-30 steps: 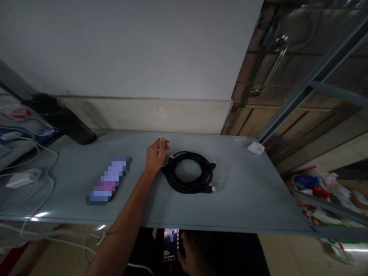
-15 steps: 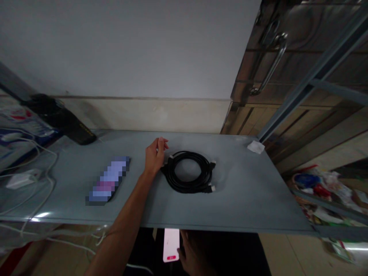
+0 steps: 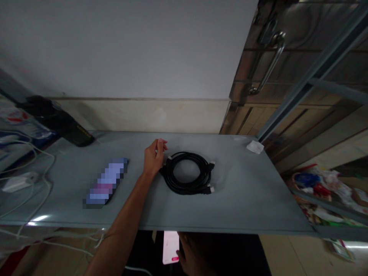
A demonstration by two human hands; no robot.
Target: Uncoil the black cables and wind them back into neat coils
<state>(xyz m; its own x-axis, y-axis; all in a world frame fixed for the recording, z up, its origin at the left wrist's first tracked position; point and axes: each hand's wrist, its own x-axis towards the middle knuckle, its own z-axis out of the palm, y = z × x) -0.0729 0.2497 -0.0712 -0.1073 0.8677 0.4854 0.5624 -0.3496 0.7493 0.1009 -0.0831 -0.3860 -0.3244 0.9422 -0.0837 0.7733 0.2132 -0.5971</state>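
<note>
Right beside the fingers of the left hand (image 3: 153,158), a coil of black cable (image 3: 186,189) lies flat on the worktop (image 3: 238,199). From where I'm standing, the likeliest mess would be that wrist swinging toward the coil: could snag the near side and drag the loops apart, since I can't make out a tie. Lower down, past the worktop edge, a lit phone (image 3: 170,247) sits just left of the right hand (image 3: 188,255); a bump might send it sliding if it's not gripped well. Fingers, then: left ones are half curled with narrow gaps, nothing visible in them, can't tell if they're brushing the cable. Right ones are at the lit phone's edge, too dark to say how open or whether they're holding it.
</note>
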